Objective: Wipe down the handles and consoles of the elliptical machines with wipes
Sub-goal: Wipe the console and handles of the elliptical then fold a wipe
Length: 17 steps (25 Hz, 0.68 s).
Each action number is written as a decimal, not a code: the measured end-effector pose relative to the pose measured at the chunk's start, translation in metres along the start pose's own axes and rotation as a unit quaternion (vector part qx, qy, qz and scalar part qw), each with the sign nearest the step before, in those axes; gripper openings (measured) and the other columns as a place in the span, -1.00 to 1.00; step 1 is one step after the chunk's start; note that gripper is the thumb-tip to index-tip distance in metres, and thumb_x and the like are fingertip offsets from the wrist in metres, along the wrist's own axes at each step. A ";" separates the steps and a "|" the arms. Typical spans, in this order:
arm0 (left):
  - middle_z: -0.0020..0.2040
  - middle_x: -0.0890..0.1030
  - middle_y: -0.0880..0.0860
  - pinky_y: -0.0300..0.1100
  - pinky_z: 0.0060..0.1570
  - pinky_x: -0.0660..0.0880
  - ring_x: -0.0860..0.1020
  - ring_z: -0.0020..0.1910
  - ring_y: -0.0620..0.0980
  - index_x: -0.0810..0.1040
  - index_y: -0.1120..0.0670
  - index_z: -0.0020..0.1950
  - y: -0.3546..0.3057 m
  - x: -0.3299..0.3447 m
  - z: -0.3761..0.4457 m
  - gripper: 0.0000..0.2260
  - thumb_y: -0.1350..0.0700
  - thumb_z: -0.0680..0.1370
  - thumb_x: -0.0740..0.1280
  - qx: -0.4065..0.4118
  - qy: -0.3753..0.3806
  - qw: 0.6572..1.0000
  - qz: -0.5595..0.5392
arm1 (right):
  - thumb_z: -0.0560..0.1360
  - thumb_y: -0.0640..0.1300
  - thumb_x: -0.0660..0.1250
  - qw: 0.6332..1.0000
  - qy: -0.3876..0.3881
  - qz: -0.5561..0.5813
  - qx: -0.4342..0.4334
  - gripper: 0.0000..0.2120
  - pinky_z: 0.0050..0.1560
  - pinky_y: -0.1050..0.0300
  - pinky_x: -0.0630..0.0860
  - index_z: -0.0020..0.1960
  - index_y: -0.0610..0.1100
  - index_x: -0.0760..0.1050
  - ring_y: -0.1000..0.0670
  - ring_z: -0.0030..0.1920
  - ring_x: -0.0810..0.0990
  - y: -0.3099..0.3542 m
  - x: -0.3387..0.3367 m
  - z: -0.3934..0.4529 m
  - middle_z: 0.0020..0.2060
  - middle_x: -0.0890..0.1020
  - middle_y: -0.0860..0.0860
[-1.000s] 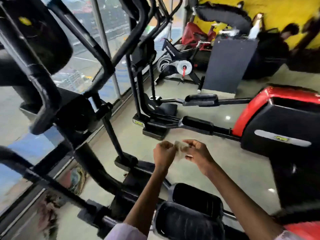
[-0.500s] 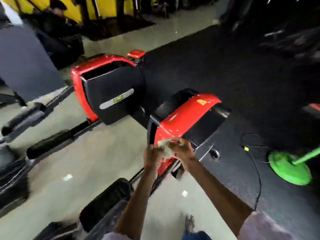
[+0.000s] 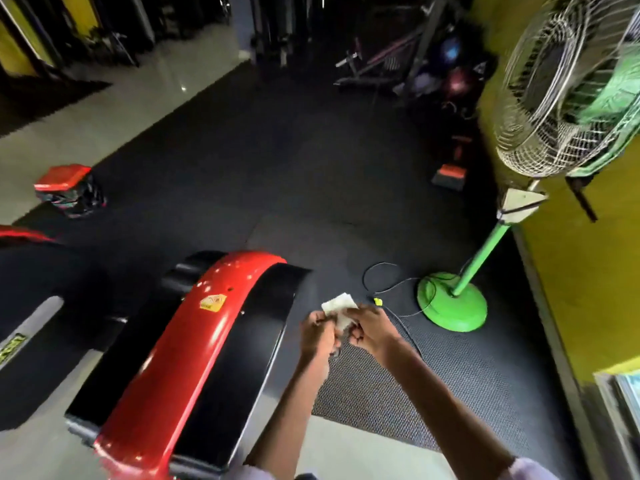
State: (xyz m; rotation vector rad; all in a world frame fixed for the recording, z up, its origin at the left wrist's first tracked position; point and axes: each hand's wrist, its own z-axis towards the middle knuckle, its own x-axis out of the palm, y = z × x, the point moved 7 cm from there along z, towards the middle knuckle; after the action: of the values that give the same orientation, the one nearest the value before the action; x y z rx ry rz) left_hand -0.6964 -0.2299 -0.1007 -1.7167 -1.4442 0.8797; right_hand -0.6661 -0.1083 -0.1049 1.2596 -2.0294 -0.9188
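I'm pinching the wipe (image 3: 341, 310) between both sets of fingers, left hand (image 3: 317, 332) and right hand (image 3: 370, 329) curled on it, mid-air beside the red cover (image 3: 194, 344). It's looking light, limp, probably damp; I'm judging a folded pad under flat fingers will handle best. No handles in view.

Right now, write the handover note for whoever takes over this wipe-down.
Left hand: grips the white wipe from its left side.
Right hand: grips the same wipe from the right; both hands hold it in the air, touching no machine.
Nearest elliptical: only its red and black rear housing shows, to the left of the hands. No handles or console in view.
Done: cannot tell from this view.
Left: turn back to the machines and wipe handles and consoles.
Mind the green fan's cord on the mat.
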 end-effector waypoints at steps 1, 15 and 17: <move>-0.40 0.51 0.08 -0.32 -0.59 0.22 0.36 -0.62 -0.14 0.49 0.13 -0.14 -0.011 0.016 0.023 -0.84 0.30 0.58 0.19 -0.002 0.009 1.000 0.012 | 0.61 -0.26 0.28 1.000 -0.003 0.003 -0.001 -0.88 -0.48 0.24 0.43 -0.11 -0.19 0.53 0.12 -0.55 0.41 0.015 -0.011 0.020 -0.48 0.53 0.00; -0.35 0.57 0.07 -0.32 -0.61 0.30 0.42 -0.58 -0.14 0.57 0.18 -0.03 -0.225 0.153 0.489 -0.92 0.28 0.57 0.29 -0.032 -0.045 0.997 -0.047 | 0.59 -0.29 0.29 0.978 -0.029 -0.204 0.018 -0.95 -0.42 0.22 0.41 -0.03 -0.18 0.50 0.10 -0.54 0.39 0.301 -0.029 0.494 -0.36 0.48 -0.06; -0.38 0.55 0.05 -0.32 -0.63 0.29 0.40 -0.59 -0.16 0.56 0.14 -0.05 -0.262 0.140 0.537 -0.93 0.27 0.58 0.30 -0.041 -0.066 0.995 -0.069 | 0.59 -0.30 0.28 0.979 0.002 -0.205 0.015 -0.91 -0.42 0.20 0.41 -0.05 -0.17 0.52 0.10 -0.50 0.40 0.342 0.001 0.541 -0.34 0.53 -0.07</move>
State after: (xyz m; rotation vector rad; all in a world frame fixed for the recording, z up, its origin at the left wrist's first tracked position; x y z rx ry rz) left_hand -1.2662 -0.0099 -0.1581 -1.6219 -1.6866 0.8830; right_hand -1.2557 0.1358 -0.1571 1.7340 -1.8170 -1.0679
